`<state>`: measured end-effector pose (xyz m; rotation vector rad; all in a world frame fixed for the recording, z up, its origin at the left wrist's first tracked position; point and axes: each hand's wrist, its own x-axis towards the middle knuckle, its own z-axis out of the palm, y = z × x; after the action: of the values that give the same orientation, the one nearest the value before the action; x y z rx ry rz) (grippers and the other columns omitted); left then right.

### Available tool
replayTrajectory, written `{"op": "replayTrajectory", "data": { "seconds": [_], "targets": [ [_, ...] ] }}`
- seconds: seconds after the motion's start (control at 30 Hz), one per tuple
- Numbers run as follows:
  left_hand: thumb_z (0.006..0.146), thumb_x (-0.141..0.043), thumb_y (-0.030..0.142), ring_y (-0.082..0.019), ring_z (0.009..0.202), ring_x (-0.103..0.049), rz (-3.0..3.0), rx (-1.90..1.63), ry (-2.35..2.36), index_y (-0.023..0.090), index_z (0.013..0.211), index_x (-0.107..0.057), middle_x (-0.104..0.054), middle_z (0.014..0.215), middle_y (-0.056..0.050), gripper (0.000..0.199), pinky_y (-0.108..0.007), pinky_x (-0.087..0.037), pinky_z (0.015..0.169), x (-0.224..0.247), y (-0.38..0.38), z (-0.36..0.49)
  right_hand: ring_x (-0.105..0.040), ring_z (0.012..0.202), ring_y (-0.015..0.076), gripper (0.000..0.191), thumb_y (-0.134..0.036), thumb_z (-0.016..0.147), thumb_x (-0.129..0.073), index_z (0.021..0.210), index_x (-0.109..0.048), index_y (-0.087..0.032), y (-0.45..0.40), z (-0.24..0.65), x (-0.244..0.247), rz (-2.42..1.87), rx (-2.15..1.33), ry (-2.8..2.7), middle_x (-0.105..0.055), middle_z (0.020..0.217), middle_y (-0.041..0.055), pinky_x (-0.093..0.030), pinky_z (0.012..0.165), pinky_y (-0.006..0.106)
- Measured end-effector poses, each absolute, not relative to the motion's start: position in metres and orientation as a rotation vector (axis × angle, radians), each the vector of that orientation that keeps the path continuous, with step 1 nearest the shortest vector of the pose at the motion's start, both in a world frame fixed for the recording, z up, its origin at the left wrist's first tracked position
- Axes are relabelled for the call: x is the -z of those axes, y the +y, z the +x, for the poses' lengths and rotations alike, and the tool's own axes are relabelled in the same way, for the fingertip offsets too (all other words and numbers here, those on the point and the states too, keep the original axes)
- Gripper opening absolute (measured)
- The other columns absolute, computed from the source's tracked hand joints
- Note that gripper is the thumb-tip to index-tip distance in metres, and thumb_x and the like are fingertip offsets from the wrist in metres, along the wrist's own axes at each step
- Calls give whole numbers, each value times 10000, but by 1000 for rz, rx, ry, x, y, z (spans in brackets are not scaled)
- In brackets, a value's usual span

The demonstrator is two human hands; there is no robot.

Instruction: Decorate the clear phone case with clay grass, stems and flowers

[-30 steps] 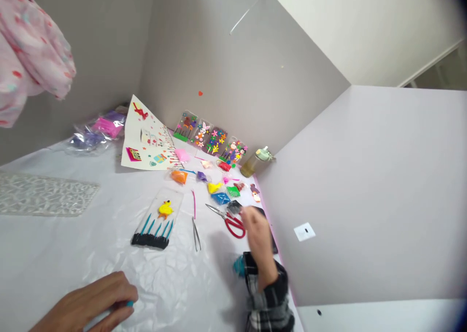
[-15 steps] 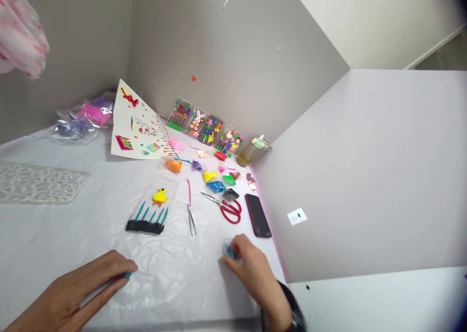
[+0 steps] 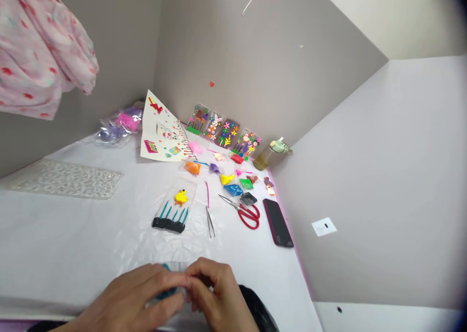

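Observation:
Both hands meet near the table's front edge at a small clear plastic bag of teal clay (image 3: 166, 289). My left hand (image 3: 136, 293) is closed round the bag, its fingers partly covering the clay. At the bag's right side my right hand (image 3: 215, 288) is pinched shut, thumb and forefinger touching the left fingertips. What lies between those fingertips is hidden. Beyond the hands, a clear phone case (image 3: 188, 191) lies flat. On it are a yellow clay duck (image 3: 181, 197), several teal clay blades (image 3: 175, 215) and a black clay strip (image 3: 168, 224) along its near end.
Tweezers (image 3: 210, 223), red-handled scissors (image 3: 248, 217) and a phone (image 3: 278, 223) lie to the right. Bagged clays, such as a blue one (image 3: 233, 190), sit behind. Decorated cases (image 3: 229, 131) and a bottle (image 3: 270, 154) stand by the wall; a textured clear sheet (image 3: 73, 178) lies left.
My right hand has brought the bag of teal clay leftward and nearer to me. My left hand has moved right to meet it. The whole view has shifted somewhat.

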<state>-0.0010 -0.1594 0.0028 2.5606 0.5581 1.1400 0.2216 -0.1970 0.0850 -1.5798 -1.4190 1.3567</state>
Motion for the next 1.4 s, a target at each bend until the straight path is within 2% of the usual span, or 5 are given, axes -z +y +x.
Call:
{"op": "replayTrajectory", "data": {
  "seconds": [0.37,0.9,1.07,1.3,1.4],
  "targets": [
    [1153,-316,10,-200,759,-579,2561,-1085,483,238,1167,-672,-720,900,14,423,-345,-391,768,-27,-138,-5,-495,676,154,260,-410,977,-644,795,-595,-230,-191,198,-80,-1534,-1374,-1254,-540,716,-32,-403,634,272],
    [1265,-303,205,-160,648,-569,2721,-1154,611,252,951,-657,-590,715,87,475,-391,-377,974,-53,-125,-10,-459,664,151,254,-353,921,-658,720,-550,-239,-192,181,-87,-1517,-1251,-1257,-495,667,-47,-366,608,268],
    [1246,-275,176,-176,696,-588,2758,-1042,539,267,1099,-695,-640,768,83,454,-418,-350,1037,-48,-120,-14,-464,664,153,231,-337,910,-651,723,-556,-239,-193,181,-88,-1518,-1230,-1285,-497,669,-43,-352,594,266],
    [1006,-788,243,-210,829,-639,2745,-1024,577,290,1124,-686,-679,923,59,163,-440,-392,1139,-40,-125,-12,-460,684,151,251,-338,910,-680,714,-562,-233,-192,182,-87,-1481,-1247,-1225,-506,671,-49,-366,631,267],
    [992,-819,215,-202,867,-658,2676,-929,527,288,1013,-686,-690,950,60,153,-402,-405,1151,-46,-125,-16,-453,677,144,245,-320,904,-712,716,-586,-227,-194,179,-82,-1439,-1338,-1202,-516,669,-54,-362,634,265]
  ]
}}
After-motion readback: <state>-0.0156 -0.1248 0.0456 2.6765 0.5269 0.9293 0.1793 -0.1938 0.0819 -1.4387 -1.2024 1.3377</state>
